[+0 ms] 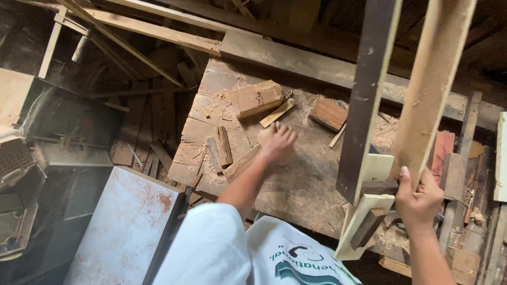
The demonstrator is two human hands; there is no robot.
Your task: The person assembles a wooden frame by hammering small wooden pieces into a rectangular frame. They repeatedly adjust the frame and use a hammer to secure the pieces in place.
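My left hand (277, 142) reaches out over a dusty wooden worktable (311, 179), fingers curled, resting on or just above its top beside a thin wood strip (241, 161); whether it grips anything is hidden. My right hand (418, 199) is shut on a long pale wooden plank (434, 79) that stands nearly upright. Next to it a dark upright board (367, 95) rises from a pale wooden piece (364, 216). Small wood offcuts lie past my left hand: a chunky block (257, 98), a flat brown block (328, 113) and a narrow piece (223, 145).
Sawdust covers the worktable. A rusty white metal sheet (124, 227) lies at lower left, beside a dark machine (63, 126). Long timber beams (158, 29) cross the back. Stacked wood scraps (465, 174) crowd the right side.
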